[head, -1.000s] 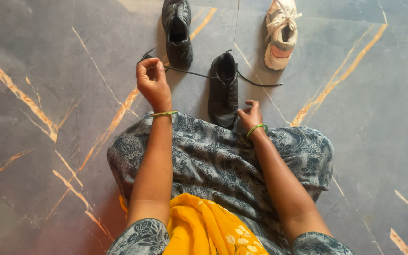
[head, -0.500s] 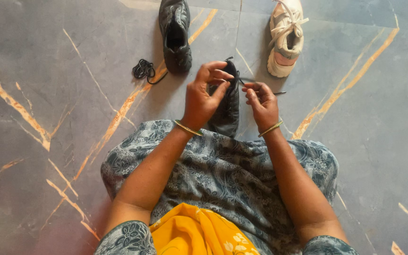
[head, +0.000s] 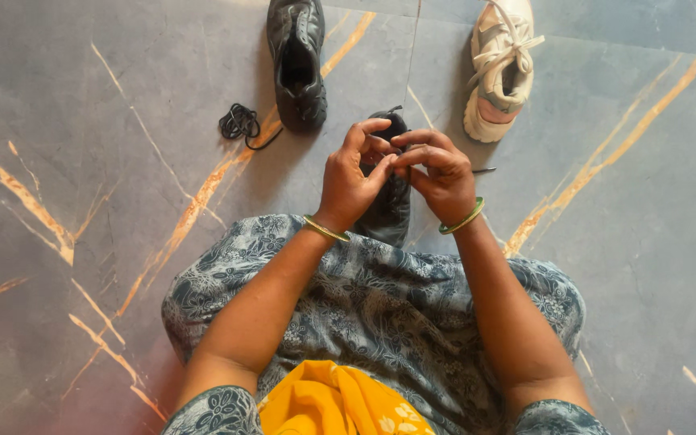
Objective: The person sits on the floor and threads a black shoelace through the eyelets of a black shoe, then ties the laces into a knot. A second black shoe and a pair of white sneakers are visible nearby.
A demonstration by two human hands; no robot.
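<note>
lace pinched over black shoe

a thin, limp lace is pinched between narrowed fingertips of left hand (head: 350,181) and right hand (head: 441,173), above the black shoe (head: 388,211) at the skirt's (head: 380,298) far edge. it is judged light and floppy, best gripped near its tip.

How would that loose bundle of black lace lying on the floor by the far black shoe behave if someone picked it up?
The black lace lies in a loose tangle of coils, so it is probably floppy and would likely unravel and dangle when lifted. It looks thin, so probably very light. Pushed across the smooth marble floor, it would likely slide or bunch rather than roll.
</note>
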